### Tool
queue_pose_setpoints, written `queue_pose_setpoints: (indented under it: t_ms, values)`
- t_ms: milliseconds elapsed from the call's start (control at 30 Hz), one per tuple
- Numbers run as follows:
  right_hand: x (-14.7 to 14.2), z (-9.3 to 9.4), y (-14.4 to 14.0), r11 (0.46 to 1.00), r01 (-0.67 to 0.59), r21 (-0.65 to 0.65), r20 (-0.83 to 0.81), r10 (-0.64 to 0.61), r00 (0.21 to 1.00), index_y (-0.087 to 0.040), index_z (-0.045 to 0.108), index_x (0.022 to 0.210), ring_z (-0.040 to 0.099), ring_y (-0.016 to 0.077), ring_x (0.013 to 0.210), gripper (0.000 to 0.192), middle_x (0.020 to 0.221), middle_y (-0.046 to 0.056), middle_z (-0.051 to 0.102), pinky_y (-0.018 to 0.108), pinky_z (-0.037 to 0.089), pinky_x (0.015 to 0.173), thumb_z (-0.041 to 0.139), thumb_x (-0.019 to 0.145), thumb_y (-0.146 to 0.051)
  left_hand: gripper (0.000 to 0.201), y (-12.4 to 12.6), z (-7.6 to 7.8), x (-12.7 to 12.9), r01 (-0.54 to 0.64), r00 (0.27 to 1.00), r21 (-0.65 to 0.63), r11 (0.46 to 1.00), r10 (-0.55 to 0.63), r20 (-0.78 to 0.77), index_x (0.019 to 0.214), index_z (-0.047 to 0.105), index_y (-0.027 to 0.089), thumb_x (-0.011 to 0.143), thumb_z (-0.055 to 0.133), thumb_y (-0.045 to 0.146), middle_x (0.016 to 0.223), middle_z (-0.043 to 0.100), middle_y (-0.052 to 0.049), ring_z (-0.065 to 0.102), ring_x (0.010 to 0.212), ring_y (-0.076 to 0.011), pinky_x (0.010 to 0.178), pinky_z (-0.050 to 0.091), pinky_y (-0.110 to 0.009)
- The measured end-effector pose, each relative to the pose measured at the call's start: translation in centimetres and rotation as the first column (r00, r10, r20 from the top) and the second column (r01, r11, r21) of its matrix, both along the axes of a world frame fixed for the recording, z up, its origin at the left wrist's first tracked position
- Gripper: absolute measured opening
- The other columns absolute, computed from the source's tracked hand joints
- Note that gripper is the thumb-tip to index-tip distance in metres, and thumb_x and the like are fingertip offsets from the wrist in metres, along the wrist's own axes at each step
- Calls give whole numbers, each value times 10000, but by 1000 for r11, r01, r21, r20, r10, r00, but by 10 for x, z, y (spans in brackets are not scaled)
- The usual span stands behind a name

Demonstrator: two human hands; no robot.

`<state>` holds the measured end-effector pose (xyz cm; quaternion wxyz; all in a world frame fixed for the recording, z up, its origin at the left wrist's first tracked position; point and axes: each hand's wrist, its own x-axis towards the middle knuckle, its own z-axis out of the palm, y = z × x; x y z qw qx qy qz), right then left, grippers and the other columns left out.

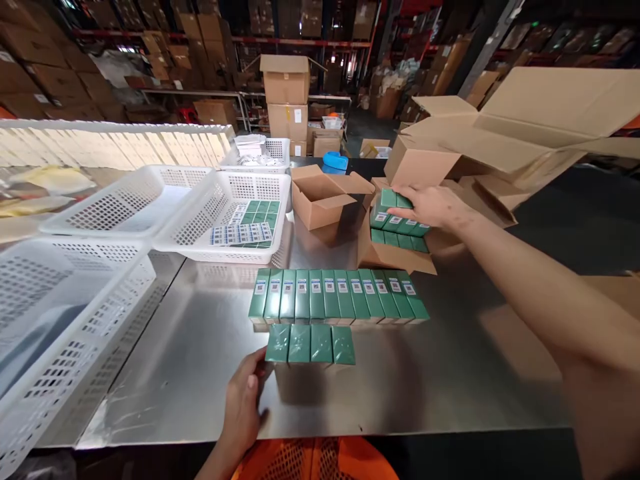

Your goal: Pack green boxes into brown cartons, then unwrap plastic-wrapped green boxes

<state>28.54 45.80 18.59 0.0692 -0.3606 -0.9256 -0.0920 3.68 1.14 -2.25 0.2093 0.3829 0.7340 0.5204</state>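
Observation:
A row of several green boxes lies flat on the metal table, labels up. In front of it stand several more green boxes on end, side by side. My left hand rests against the left end of that standing group. My right hand reaches into an open cardboard carton and grips a green box at the top of the stack packed inside.
An empty small carton stands open behind the row. White perforated baskets sit at the left, one holding green boxes and label sheets. Large flattened cartons lie at the right. A blue tape roll sits farther back.

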Motion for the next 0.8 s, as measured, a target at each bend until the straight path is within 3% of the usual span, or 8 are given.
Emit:
queue_pose_setpoints:
  t_ms: [133, 333, 467, 567, 633, 667, 733, 800]
  values:
    - [3, -19, 2, 983, -21, -180, 32, 27, 999, -144, 454, 1525, 538, 459, 1299, 863, 1481, 224, 532, 612, 449, 1056, 334, 946, -773, 802, -3, -4, -3, 19, 999, -21, 1000, -18, 33, 1092, 780, 194, 864, 336, 822, 775, 736, -99, 683, 727, -286, 675, 589, -427]
    - [4, -69, 12, 915, 15, -403, 82, 20, 996, -216, 448, 1523, 515, 365, 1370, 839, 1542, 124, 497, 521, 489, 1088, 216, 946, -778, 854, -4, -5, -6, 30, 997, -50, 998, -27, 68, 1050, 781, 188, 832, 314, 869, 780, 736, -105, 692, 752, -299, 679, 584, -422]
    - [2, -66, 3, 918, 59, -393, 78, -31, 996, -200, 457, 1499, 446, 440, 1397, 817, 1512, 186, 507, 680, 387, 1109, 192, 957, -751, 851, -3, 0, -3, 32, 999, -46, 998, -30, 45, 1086, 767, 180, 844, 310, 855, 872, 757, -115, 681, 790, -293, 728, 571, -425]
    - [-14, -45, -42, 967, -46, -251, -166, 4, 986, -182, 350, 1555, 383, 501, 1401, 825, 1517, 226, 468, 775, 313, 1080, 241, 962, -744, 859, -4, 7, 2, 65, 997, -24, 998, -64, 30, 1139, 744, 160, 867, 294, 839, 948, 756, -128, 672, 825, -286, 752, 557, -418]
    - [-30, -30, -92, 969, -158, -191, -296, 97, 950, -254, 209, 1609, 320, 438, 1459, 807, 1600, 155, 379, 716, 311, 1137, 233, 974, -753, 864, -4, 11, 5, 121, 993, -16, 992, -121, 14, 1184, 728, 156, 887, 271, 827, 968, 747, -130, 665, 849, -281, 777, 543, -413]
    - [-38, -24, -120, 948, -245, -201, -312, 175, 934, -294, 221, 1605, 378, 386, 1439, 787, 1593, 120, 401, 650, 340, 1164, 265, 973, -762, 864, -3, 14, 6, 145, 989, -12, 989, -145, 5, 1208, 719, 158, 897, 257, 819, 987, 745, -131, 662, 869, -281, 793, 536, -411]
    - [-51, -19, -178, 831, -479, -284, -305, 395, 866, -229, 298, 1589, 464, 394, 1382, 875, 1549, 159, 458, 637, 403, 1123, 340, 939, -813, 857, -2, 17, 6, 187, 982, -3, 982, -187, -13, 1242, 705, 166, 912, 242, 806, 1040, 747, -134, 662, 903, -280, 805, 523, -406]
    - [-60, -25, -227, 729, -566, -385, -227, 519, 824, -237, 250, 1623, 482, 403, 1360, 961, 1530, 171, 481, 645, 436, 1083, 325, 901, -866, 832, -1, 19, 6, 227, 974, 12, 974, -226, -31, 1280, 689, 168, 934, 244, 779, 1099, 747, -143, 669, 926, -280, 806, 516, -403]
